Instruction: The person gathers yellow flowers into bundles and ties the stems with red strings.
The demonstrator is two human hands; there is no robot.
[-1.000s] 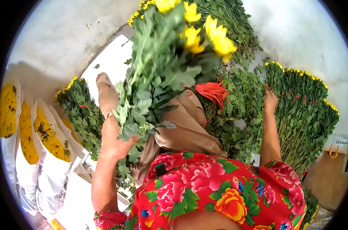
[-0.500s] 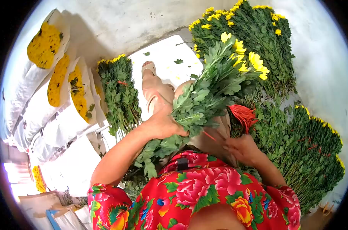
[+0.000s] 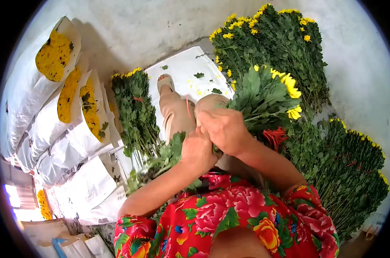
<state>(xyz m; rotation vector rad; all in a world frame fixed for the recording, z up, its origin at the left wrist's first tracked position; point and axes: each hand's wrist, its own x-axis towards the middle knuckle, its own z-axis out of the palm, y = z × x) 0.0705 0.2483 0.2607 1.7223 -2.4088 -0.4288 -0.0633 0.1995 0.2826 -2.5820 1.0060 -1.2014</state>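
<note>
A leafy bunch of yellow flowers (image 3: 264, 96) lies across my lap, blooms to the upper right and stems to the lower left. My left hand (image 3: 199, 148) is wrapped round its stems. Pressed against it, my right hand (image 3: 225, 129) is closed at the same part of the bunch, its fingertips pinching a thin red tie (image 3: 188, 107) that sticks up above the hands. How far the tie goes round the stems is hidden by my fingers. A bundle of red ties (image 3: 275, 137) lies just right of my right forearm.
White-wrapped yellow flower bundles (image 3: 53, 56) are stacked at the left. A tied bunch (image 3: 137, 107) rests beside the white sheet (image 3: 186, 64) under my foot. Large flower piles stand at the back (image 3: 276, 56) and right (image 3: 345, 172), near the wall (image 3: 139, 26).
My right hand came in from the right pile with a red tie and has joined my left hand at the stems. The bunch was lowered over my lap, and the view shifted.
</note>
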